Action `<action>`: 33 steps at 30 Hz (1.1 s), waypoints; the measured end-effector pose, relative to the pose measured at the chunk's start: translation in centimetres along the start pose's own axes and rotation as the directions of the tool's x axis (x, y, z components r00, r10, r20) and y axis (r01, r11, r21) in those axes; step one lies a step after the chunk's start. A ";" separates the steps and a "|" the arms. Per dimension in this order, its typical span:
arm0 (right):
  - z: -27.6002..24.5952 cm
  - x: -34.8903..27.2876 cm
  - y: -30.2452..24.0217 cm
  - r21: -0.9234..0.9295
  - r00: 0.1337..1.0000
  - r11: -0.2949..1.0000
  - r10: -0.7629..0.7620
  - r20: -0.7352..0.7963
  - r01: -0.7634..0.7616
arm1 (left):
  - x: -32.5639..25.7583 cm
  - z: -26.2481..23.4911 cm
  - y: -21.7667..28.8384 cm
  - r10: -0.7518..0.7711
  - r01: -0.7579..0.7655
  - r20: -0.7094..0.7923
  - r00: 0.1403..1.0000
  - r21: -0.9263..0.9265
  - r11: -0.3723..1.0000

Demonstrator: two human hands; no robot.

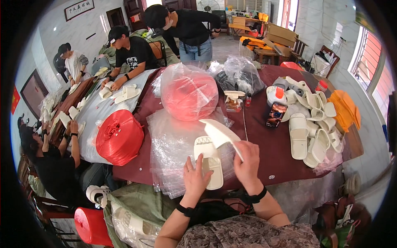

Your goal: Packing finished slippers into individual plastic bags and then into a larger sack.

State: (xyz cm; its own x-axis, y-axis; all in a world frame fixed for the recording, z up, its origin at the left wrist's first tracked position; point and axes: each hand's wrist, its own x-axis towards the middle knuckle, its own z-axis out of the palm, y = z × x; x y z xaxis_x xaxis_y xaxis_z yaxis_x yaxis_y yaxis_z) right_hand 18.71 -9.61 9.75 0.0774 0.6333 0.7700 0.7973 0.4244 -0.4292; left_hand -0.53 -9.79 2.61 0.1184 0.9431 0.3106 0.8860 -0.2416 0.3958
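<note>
Desk [264,153]: dark red top, spans the scene. Stack of clear plastic bags [173,144]: near centre, overhanging the near edge; likely to slide off if dragged. Two red twine spools: one bare [119,136] at left, one in a clear bag [189,93] farther off. Heap of cream slippers [314,124]: right, loose. Slipper [210,161]: flat on the bags, left hand [195,177] spread on it. Second slipper [221,134]: raised, gripped by right hand [247,165]; could slip loose. Phone [276,114]: right of centre.
</note>
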 end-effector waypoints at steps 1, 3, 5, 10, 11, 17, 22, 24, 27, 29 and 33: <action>-0.2 0.1 -1.5 -0.028 0.997 0.999 -0.020 0.074 0.022 | 0.1 0.2 0.0 0.000 0.000 -0.018 1.000 -0.032 0.999; 0.9 -0.6 -2.8 -0.031 0.991 0.998 -0.050 0.121 0.054 | 0.1 0.1 0.0 0.003 -0.006 -0.036 0.999 -0.064 0.998; 1.6 -1.0 -3.2 -0.036 0.983 0.996 -0.079 0.166 0.086 | -0.1 -0.5 -0.2 0.022 -0.064 -0.221 0.975 -0.185 0.981; 3.6 -2.8 -4.3 0.079 0.934 0.981 -0.194 0.300 0.178 | -0.3 -2.8 -0.5 -0.253 0.234 0.110 0.961 -0.811 0.536; 4.5 -3.7 -4.4 0.056 0.891 0.954 -0.294 0.345 0.293 | -0.2 -2.3 -1.2 -0.276 0.290 0.198 0.941 -0.890 0.350; 4.1 -4.5 -5.1 0.546 0.727 0.777 -0.566 0.390 0.312 | 0.2 -1.9 -3.6 -0.341 0.434 0.366 0.866 -0.889 0.149; 2.8 -3.7 -3.4 0.362 0.952 0.928 -0.035 0.304 -0.082 | -0.8 -1.3 -3.5 -0.450 0.374 0.102 0.887 -0.729 0.573; 3.6 -4.2 -2.2 0.288 0.948 0.953 0.000 0.319 -0.096 | -0.7 -2.0 -2.8 -0.330 0.269 -0.101 0.938 -0.389 0.881; 4.6 -5.6 -1.1 0.166 0.914 0.979 0.045 0.404 -0.122 | -0.6 -2.6 -1.7 -0.195 0.190 0.006 0.981 -0.257 0.948; 5.1 -6.5 -0.7 0.085 0.885 0.986 0.092 0.456 -0.146 | -0.5 -1.9 -3.1 -0.190 0.192 0.045 0.981 -0.414 0.890; 5.1 -6.5 -0.5 -0.089 0.892 0.988 0.154 0.424 -0.129 | -1.5 0.5 -5.6 -0.238 0.175 0.046 0.970 -0.814 0.554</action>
State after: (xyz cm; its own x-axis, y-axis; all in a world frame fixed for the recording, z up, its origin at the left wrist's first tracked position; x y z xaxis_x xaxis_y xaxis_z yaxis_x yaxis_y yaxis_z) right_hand 14.75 -10.61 2.52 -0.0617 0.9051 0.4207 0.8305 0.2803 -0.4813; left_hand -5.45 -9.72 -0.46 -0.0752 0.9830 0.1672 0.1462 -0.1550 0.9770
